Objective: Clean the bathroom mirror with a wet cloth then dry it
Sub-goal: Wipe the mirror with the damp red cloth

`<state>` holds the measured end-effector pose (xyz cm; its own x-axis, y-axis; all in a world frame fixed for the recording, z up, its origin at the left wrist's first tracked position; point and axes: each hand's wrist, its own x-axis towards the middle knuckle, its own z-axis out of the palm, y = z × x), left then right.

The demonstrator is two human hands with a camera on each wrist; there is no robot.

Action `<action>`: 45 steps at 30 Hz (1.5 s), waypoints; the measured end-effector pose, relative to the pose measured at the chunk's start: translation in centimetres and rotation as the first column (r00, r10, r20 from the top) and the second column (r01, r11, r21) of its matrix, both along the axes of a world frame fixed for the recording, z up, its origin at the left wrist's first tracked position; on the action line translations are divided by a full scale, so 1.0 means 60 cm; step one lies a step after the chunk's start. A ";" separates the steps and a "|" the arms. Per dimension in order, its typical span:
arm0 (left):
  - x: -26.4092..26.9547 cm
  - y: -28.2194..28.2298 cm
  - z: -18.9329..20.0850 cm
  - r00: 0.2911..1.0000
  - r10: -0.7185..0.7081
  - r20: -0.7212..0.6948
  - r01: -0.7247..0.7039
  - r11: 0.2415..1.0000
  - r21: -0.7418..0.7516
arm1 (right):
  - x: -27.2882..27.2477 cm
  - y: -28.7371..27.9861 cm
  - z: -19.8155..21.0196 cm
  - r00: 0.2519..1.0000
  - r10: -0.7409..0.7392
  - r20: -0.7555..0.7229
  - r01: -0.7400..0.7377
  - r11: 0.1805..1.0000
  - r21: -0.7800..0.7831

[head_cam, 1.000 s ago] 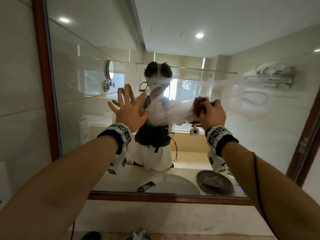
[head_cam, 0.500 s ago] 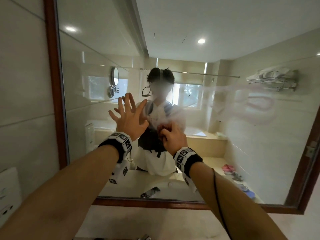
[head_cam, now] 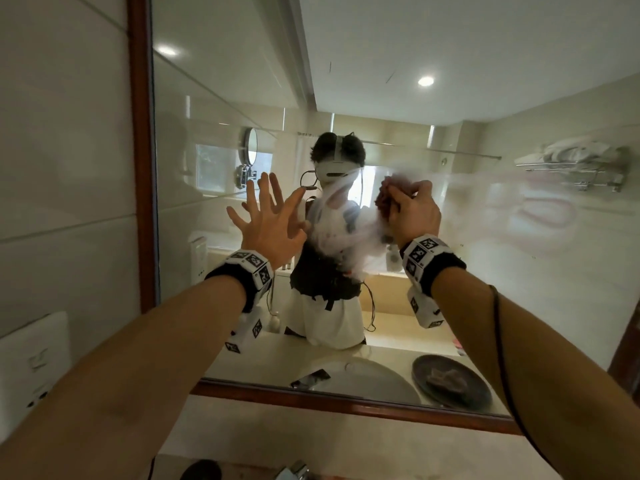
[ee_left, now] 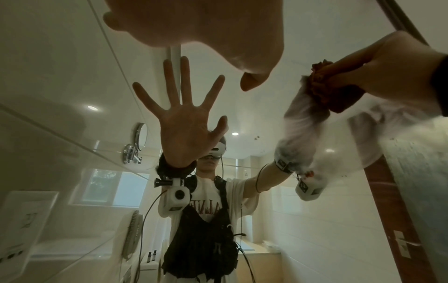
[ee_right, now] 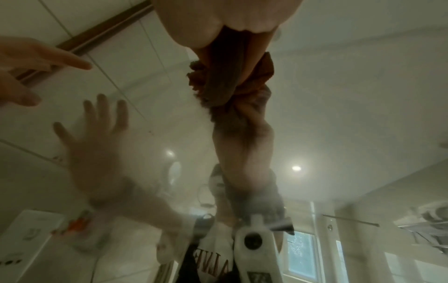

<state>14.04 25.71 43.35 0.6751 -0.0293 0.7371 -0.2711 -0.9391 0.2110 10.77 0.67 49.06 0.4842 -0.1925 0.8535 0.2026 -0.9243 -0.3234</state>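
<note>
A large wall mirror (head_cam: pixel 433 98) in a brown wooden frame fills the head view, with cloudy wet smears across its middle and right. My right hand (head_cam: pixel 412 211) grips a bunched reddish-brown cloth (head_cam: pixel 384 199) and presses it against the glass at about head height; the cloth (ee_left: pixel 332 90) shows bunched against the glass in the left wrist view, and the cloth (ee_right: pixel 242 76) sits under curled fingers in the right wrist view. My left hand (head_cam: pixel 268 216) is spread flat with straight fingers at the mirror, left of the cloth, holding nothing.
The mirror reflects a washbasin (head_cam: pixel 367 379), a dark plate (head_cam: pixel 450 381) with another cloth on it, a round shaving mirror (head_cam: pixel 251 147) and a towel rack (head_cam: pixel 575 162). A tap (head_cam: pixel 294 472) shows at the bottom edge. A tiled wall with a white socket plate (head_cam: pixel 33 362) stands at left.
My right hand has swept the cloth from the middle of the glass up and to the right, leaving fresh wet streaks. The left hand has stayed spread at the mirror.
</note>
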 end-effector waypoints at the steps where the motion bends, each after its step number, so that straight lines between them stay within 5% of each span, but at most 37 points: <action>1: 0.001 0.010 0.003 1.000 0.004 0.002 -0.004 1.000 -0.005 | 0.006 0.012 0.004 1.000 -0.019 0.006 0.019 0.999 -0.026; 5: -0.004 0.053 0.009 0.999 0.045 0.016 -0.044 0.999 -0.017 | 0.011 0.096 0.014 0.996 0.091 0.020 -0.090 0.996 -0.021; 9: -0.010 0.088 0.006 0.997 0.074 0.019 -0.074 0.997 -0.029 | 0.021 0.182 0.001 0.991 0.118 -0.065 -0.130 0.963 -0.237; 12: -0.009 0.114 -0.004 0.996 0.084 0.020 -0.083 0.996 -0.034 | 0.042 0.235 -0.021 0.990 0.031 -0.136 -0.095 0.864 -0.494; 19: 0.010 0.185 -0.033 0.991 0.127 0.032 -0.126 0.991 -0.043 | 0.063 0.293 -0.050 0.981 0.005 -0.195 -0.132 0.752 -0.645; 25: 0.017 0.187 -0.033 0.992 0.123 0.019 -0.122 0.992 -0.033 | 0.060 0.279 -0.041 0.974 -0.009 -0.225 -0.149 0.723 -0.674; 34: 0.005 0.174 -0.022 0.986 0.150 0.079 -0.146 0.988 -0.055 | 0.046 0.187 0.062 0.998 0.034 -0.046 -0.052 0.862 -0.505; 38: 0.005 0.193 -0.032 0.984 0.173 0.047 -0.170 0.984 -0.055 | 0.050 0.213 0.044 0.998 0.059 -0.029 -0.065 0.934 -0.351; 45: 0.004 0.208 -0.036 0.983 0.183 0.033 -0.181 0.982 -0.055 | 0.045 0.314 -0.060 0.978 0.018 -0.208 -0.125 0.850 -0.511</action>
